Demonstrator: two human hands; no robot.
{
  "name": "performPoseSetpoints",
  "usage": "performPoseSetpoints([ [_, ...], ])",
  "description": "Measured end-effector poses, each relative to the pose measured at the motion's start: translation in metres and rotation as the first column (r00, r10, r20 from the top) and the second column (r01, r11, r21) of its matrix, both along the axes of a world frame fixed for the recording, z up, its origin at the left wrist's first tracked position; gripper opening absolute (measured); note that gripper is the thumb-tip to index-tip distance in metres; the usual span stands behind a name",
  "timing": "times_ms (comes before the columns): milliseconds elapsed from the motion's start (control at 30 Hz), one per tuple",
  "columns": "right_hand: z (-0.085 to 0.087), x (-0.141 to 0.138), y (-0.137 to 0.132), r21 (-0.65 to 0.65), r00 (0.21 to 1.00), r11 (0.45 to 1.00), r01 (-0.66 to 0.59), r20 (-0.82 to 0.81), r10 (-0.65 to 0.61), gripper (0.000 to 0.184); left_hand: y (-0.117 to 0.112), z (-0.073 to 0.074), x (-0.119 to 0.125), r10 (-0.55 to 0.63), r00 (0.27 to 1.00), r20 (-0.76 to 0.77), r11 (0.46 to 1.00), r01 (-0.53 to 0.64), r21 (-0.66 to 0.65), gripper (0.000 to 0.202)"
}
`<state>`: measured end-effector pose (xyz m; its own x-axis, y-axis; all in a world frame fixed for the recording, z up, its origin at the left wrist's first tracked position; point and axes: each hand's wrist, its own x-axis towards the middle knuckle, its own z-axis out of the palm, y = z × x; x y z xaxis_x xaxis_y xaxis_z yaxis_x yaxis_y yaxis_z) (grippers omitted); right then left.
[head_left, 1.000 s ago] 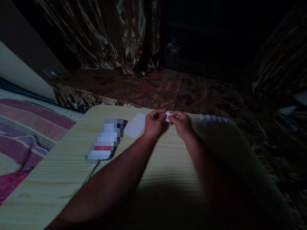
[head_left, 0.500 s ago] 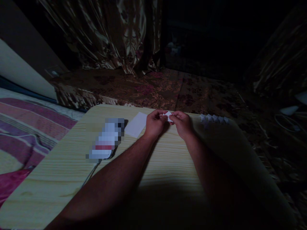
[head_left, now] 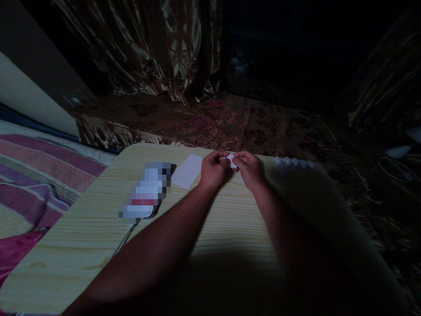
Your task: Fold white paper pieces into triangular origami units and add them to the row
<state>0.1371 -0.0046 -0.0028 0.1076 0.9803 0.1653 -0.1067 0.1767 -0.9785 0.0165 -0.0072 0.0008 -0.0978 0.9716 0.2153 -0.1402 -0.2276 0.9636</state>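
My left hand (head_left: 213, 169) and my right hand (head_left: 249, 169) meet near the far edge of the wooden table. Between their fingertips is a small folded piece of white paper (head_left: 231, 160), pinched from both sides. Thumbs lie on its near face, and the fingers behind it are partly hidden. Just left of my left hand lies a flat white sheet of paper (head_left: 187, 171). To the right of my right hand, several small folded paper stars (head_left: 294, 163) sit in a row along the far edge.
A phone-like device (head_left: 146, 191), blurred out, lies on the table (head_left: 82, 228) at left, with a white cable (head_left: 124, 240) running toward me. A striped bed cover (head_left: 42, 175) is at the left. Beyond the table are a patterned cloth-covered ledge (head_left: 210, 118) and curtains (head_left: 177, 48).
Both hands stay in almost the same place. The fingers of my right hand shift slightly on the folded paper, and the view moves a touch.
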Motion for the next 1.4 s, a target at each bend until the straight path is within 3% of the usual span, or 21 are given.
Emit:
performPoseSetpoints([
  [400,0.0016,-0.0015,-0.0016,0.017,1.000,1.000,0.005,-0.001,-0.005,0.015,0.0016,-0.0038,-0.0012,-0.031,0.999,0.041,0.999,0.032,-0.015,0.030],
  [667,0.0001,-0.0017,-0.0016,0.018,1.000,1.000,-0.014,-0.006,0.015,0.015,0.0013,-0.0033,-0.0012,-0.010,1.000,0.027,1.000,0.010,0.005,0.021],
  [900,0.0013,-0.0031,-0.0019,-0.001,0.999,0.999,-0.042,0.027,0.042,0.016,-0.0023,0.0023,0.0019,-0.035,0.990,0.136,0.998,0.042,-0.047,0.016],
  [1133,0.0017,0.0009,-0.0035,0.021,0.997,0.997,-0.079,0.017,0.079,0.019,0.0025,-0.0029,-0.0023,0.000,0.997,0.076,1.000,0.001,-0.021,0.016],
  [1400,0.0014,0.0040,-0.0039,0.031,0.994,0.994,-0.108,-0.004,0.109,0.014,0.0010,0.0011,-0.0020,-0.030,0.990,0.136,0.999,0.036,-0.039,0.008],
])
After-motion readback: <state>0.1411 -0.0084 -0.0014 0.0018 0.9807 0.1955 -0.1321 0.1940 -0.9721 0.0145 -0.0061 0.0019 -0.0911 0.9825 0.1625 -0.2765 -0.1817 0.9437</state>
